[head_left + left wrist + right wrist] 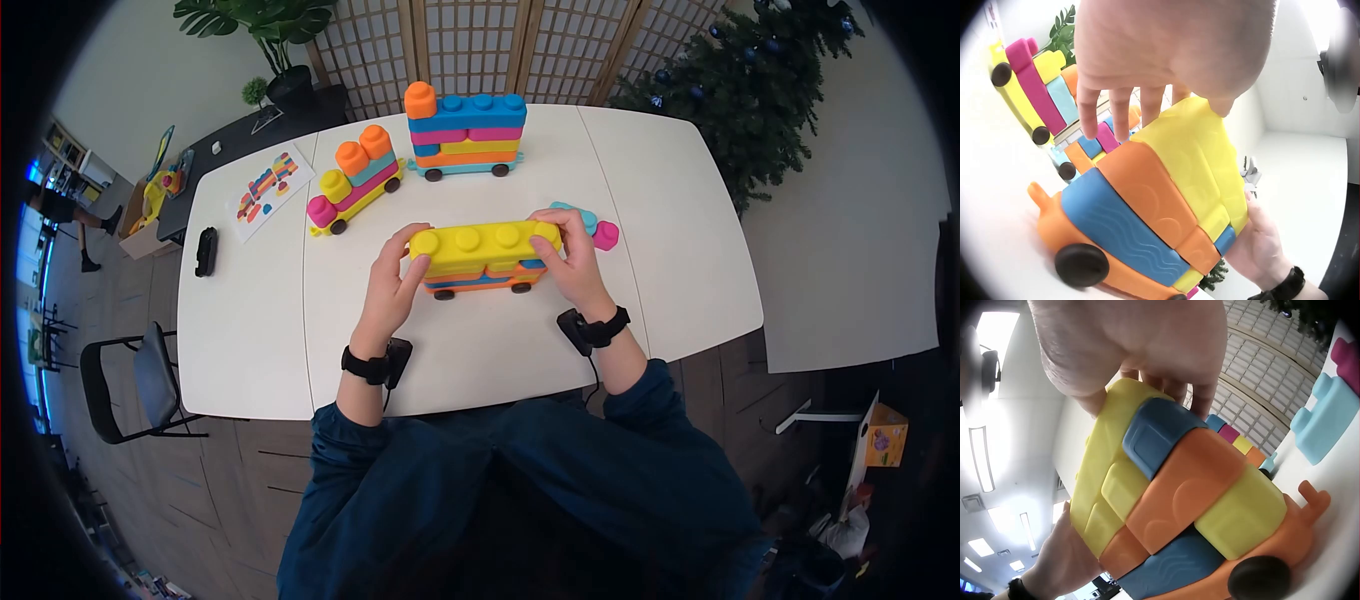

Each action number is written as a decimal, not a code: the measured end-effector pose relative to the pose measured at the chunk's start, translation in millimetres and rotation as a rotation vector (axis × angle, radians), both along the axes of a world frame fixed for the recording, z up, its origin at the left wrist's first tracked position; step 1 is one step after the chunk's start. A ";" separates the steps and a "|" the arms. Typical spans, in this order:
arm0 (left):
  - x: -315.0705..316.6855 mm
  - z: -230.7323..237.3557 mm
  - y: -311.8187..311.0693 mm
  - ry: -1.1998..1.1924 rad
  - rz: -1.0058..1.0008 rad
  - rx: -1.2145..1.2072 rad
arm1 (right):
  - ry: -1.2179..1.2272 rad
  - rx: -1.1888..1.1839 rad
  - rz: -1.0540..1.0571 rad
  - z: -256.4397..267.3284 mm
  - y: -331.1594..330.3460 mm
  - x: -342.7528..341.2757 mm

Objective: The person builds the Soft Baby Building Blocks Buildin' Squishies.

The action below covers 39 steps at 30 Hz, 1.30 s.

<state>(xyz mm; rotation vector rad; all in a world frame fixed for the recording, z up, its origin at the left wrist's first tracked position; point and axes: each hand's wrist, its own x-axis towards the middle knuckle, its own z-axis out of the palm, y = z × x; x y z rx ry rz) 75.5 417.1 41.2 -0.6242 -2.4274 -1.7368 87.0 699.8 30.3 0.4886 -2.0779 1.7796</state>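
A long yellow block (468, 240) with studs forms the top layer of a stacked toy train car. Below it show orange, blue and yellow blocks on an orange wheeled base (1300, 528) with black wheels. My left hand (388, 285) grips the yellow block's left end, thumb on the near side and fingers behind. At the other end my right hand (572, 262) holds it the same way. The yellow block lies over a blue block (1157, 434) and an orange block (1147, 187) in the wrist views.
Behind stands a taller train car (467, 140) with a blue top. To its left is a yellow-based engine (362, 180). Light blue (1327, 419) and pink (606, 236) blocks lie beyond my right hand. A picture sheet (268, 190) and a black object (206, 251) are at the table's left.
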 end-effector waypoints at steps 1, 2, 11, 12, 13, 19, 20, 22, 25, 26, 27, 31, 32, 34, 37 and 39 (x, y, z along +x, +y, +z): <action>0.4 0.5 -0.2 -0.028 0.000 0.006 | 0.000 0.001 0.000 -0.8 0.1 -0.6; 0.8 1.4 -0.4 -0.056 0.001 0.013 | 0.005 -0.004 -0.002 -1.3 0.0 -1.3; 2.5 21.3 -2.2 -0.002 -0.001 -0.126 | -0.053 -0.033 -0.004 0.7 -0.2 1.1; 3.9 23.8 -1.1 -0.002 0.000 -0.126 | -0.060 -0.012 0.002 1.8 0.5 0.4; 5.8 26.4 1.7 0.033 -0.009 -0.113 | -0.059 -0.011 0.003 2.1 0.5 0.2; 6.4 32.8 4.6 0.143 0.061 -0.131 | -0.005 -0.090 0.023 8.4 4.8 -7.9; 6.4 33.2 3.3 0.169 0.104 -0.140 | -0.031 -0.044 -0.061 14.9 10.9 -9.6; 5.9 34.6 -1.2 0.176 0.106 -0.149 | -0.059 0.001 -0.144 21.7 28.1 -17.0; 5.8 37.5 -4.5 0.192 0.106 -0.168 | -0.187 0.790 -0.455 11.1 66.0 -35.0; 5.2 38.6 -4.4 0.201 0.106 -0.174 | -0.189 0.788 -0.460 -4.3 73.5 -37.2; 5.2 39.8 -3.8 0.202 0.101 -0.174 | -0.185 0.970 -0.532 -12.9 75.9 -37.5; 6.6 42.0 -3.3 0.221 0.090 -0.167 | -0.476 1.210 -0.422 -18.0 89.1 -41.7; 6.3 42.2 -2.8 0.233 0.070 -0.177 | -0.476 1.211 -0.421 -18.3 90.1 -42.6; 6.9 43.5 0.3 0.218 0.072 -0.159 | -0.481 1.122 -0.357 -19.5 91.5 -43.1; 6.3 44.3 1.2 0.181 0.074 -0.139 | -0.344 0.905 -0.458 -13.4 87.2 -41.2; 5.9 43.8 1.2 0.158 0.074 -0.135 | -0.272 0.649 -0.396 3.2 77.5 -38.9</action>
